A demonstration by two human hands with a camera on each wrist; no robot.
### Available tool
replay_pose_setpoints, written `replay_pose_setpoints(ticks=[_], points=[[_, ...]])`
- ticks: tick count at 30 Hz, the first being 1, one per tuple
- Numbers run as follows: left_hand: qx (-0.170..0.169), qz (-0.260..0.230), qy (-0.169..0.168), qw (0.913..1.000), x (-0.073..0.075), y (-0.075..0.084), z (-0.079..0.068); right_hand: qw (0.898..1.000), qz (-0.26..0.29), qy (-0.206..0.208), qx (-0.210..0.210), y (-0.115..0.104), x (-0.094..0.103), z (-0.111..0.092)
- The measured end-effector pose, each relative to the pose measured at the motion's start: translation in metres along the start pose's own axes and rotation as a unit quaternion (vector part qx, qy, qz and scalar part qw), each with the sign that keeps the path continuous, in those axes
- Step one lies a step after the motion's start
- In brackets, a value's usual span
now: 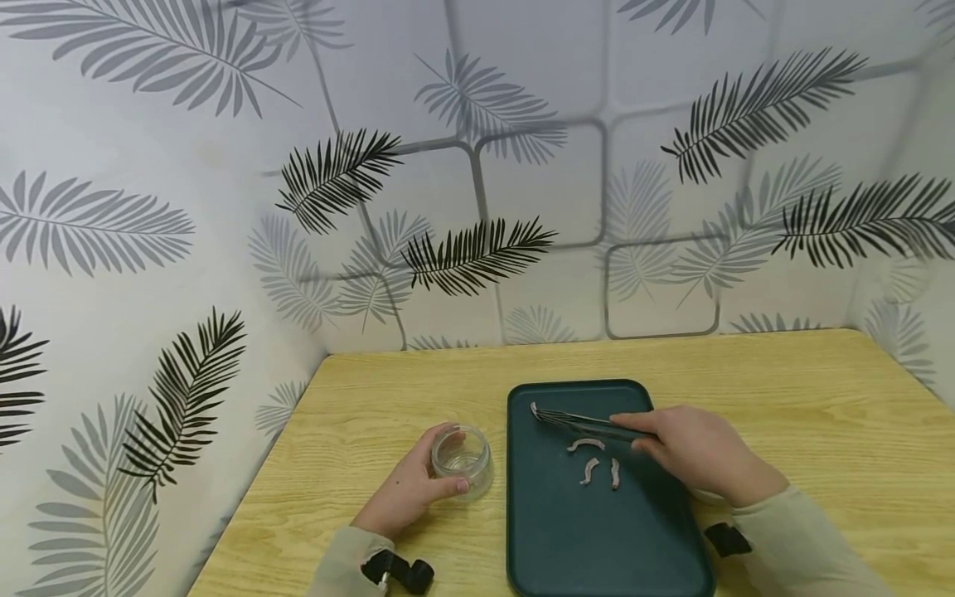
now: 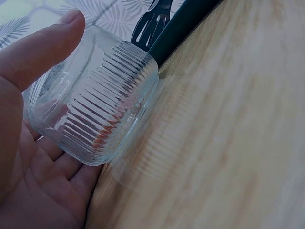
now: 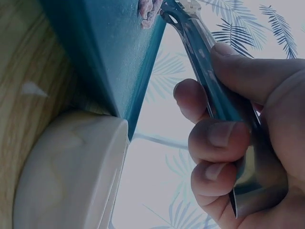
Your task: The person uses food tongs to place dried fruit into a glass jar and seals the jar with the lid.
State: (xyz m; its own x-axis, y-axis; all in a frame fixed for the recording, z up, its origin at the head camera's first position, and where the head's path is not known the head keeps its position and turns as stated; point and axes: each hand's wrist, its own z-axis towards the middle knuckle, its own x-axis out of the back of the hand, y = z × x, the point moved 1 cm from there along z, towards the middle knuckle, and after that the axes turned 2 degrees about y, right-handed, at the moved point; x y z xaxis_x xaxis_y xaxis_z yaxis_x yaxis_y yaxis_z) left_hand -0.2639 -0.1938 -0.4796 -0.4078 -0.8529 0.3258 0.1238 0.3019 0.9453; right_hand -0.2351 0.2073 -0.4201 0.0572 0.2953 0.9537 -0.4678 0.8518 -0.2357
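My left hand (image 1: 418, 481) holds a small clear glass jar (image 1: 477, 477) upright on the table, left of the tray. Ridged sides show on the jar (image 2: 109, 105) in the left wrist view, the thumb along one side and fingers behind. Over the dark green tray (image 1: 597, 539), my right hand (image 1: 690, 448) grips metal tongs (image 1: 589, 424) by the handle. The tongs' tips reach the tray's far left part, at a small pale piece; whether they pinch it I cannot tell. Nearer lie 3 pale, wrinkled, curved strips, one (image 1: 589, 471) between the others.
A white bowl (image 3: 71, 171) stands against the tray's right side, mostly hidden under the right wrist in the head view. The wooden table (image 1: 843, 414) meets a leaf-patterned wall (image 1: 552, 290) at its back edge.
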Motion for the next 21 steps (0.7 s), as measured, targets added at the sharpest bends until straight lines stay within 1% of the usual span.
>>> replay_pose_setpoints(ticks=[7, 13, 16, 21], points=[[-0.002, 0.007, -0.002, 1.0000, 0.001, -0.002, 0.003, 1.000, 0.028, 0.002, 0.004, 0.001, 0.006, -0.001], [0.000, 0.006, 0.000, 1.0000, 0.000, -0.002, 0.002, 0.999, 0.043, -0.006, 0.007, 0.001, 0.012, -0.002], [0.001, 0.002, -0.001, 1.0000, 0.000, -0.002, 0.002, 0.999, 0.049, 0.003, 0.015, -0.001, 0.014, -0.003], [0.000, -0.001, 0.000, 1.0000, 0.000, -0.001, 0.001, 0.997, 0.069, 0.005, 0.035, -0.009, 0.018, -0.003]])
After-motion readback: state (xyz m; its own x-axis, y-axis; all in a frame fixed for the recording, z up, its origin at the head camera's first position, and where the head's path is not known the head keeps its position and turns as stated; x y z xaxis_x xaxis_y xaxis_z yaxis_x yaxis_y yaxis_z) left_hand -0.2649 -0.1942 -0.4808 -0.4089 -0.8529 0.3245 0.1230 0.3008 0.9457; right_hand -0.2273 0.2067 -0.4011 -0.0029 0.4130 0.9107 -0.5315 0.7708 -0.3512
